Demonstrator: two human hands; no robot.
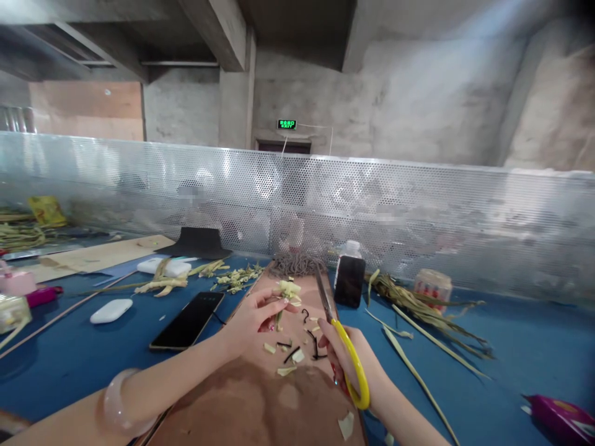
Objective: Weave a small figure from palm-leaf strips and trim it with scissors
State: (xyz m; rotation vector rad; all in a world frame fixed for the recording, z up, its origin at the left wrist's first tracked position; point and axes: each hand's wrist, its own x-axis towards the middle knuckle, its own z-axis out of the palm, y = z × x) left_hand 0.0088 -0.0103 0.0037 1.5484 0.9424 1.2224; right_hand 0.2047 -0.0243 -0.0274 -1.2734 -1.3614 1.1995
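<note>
My left hand point(264, 316) is closed around a small pale yellow-green flower shape point(289, 288), which looks folded from dried leaf or husk strips. A short green stem shows below the fingers. In my right hand point(344, 353) is a pair of scissors point(344, 341) with yellow handles, its metal blades pointing up and away. The scissors are apart from the flower. Between and below the hands, pale leaf scraps point(287, 371) and bits of black wire or cord point(292, 354) lie on a brown board point(260, 396).
A dark phone point(188, 322), a white earbud case point(111, 311) and small folded leaf pieces point(238, 277) lie left on the blue table point(56, 384). Rightward are a bottle point(353, 249), another phone point(349, 282) and dried leaves point(418, 297). A perforated metal screen point(418, 204) stands behind.
</note>
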